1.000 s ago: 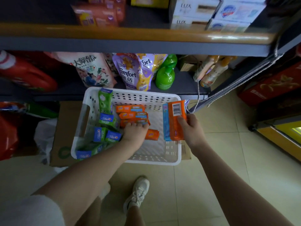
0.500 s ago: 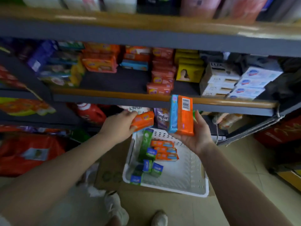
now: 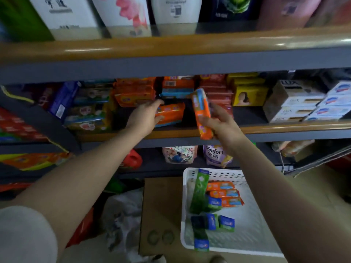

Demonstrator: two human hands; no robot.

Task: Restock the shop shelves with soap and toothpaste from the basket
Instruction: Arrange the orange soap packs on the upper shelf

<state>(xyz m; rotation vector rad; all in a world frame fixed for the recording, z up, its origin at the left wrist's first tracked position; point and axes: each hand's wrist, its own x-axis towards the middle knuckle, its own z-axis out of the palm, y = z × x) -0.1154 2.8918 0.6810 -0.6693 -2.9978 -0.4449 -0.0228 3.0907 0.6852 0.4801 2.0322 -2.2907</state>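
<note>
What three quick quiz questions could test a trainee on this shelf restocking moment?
1. True or false: the left hand holds an orange soap pack at the shelf.
2. What does the right hand hold? A) toothpaste B) orange soap stack C) nothing
3. Fill in: the green toothpaste boxes lie in the white ____.

Key: 1 true; 2 B; 3 basket.

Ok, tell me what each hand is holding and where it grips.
Left hand grips an orange soap pack by its left end. Right hand holds an upright orange soap pack along its right side.
</note>
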